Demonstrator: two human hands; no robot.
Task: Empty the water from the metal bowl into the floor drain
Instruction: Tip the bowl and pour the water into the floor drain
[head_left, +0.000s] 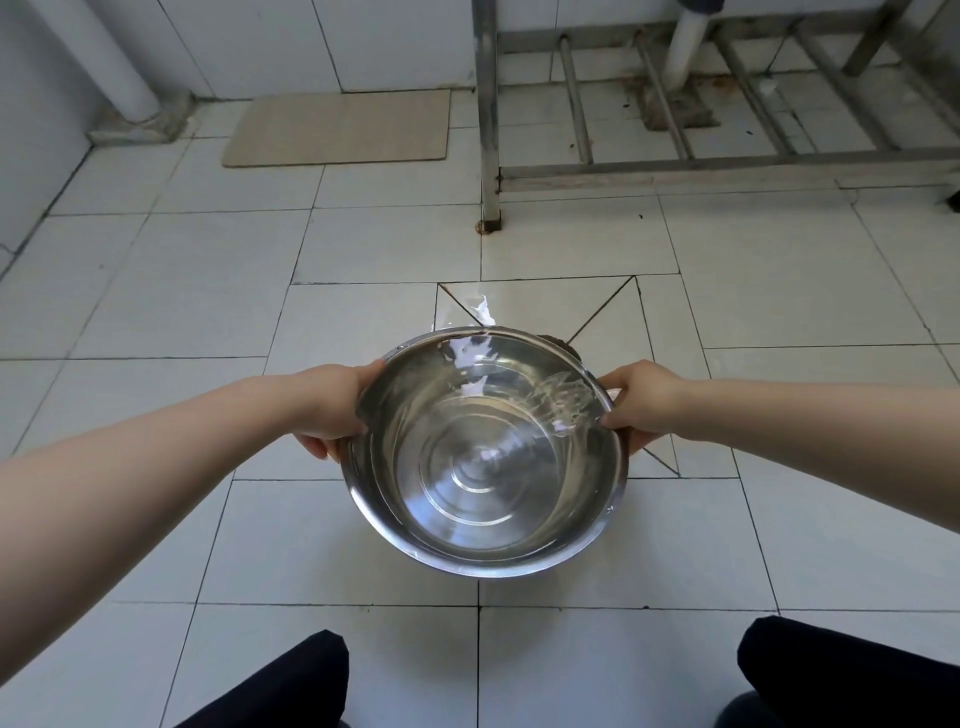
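Observation:
A shiny metal bowl (483, 478) is held above the tiled floor, tilted away from me, with clear water sloshing inside. My left hand (337, 410) grips its left rim and my right hand (639, 405) grips its right rim. Water (480, 312) spills over the far rim and splashes onto the floor. The floor drain (563, 343) sits where the diagonal tile cuts meet; only its dark edge shows past the bowl's far right rim, and the rest is hidden beneath the bowl.
A metal table frame with a leg (490, 130) stands ahead on the right, and a white pipe (685, 47) drops behind it. A beige mat (340, 127) lies by the far wall. My dark trouser legs (291, 686) show at the bottom.

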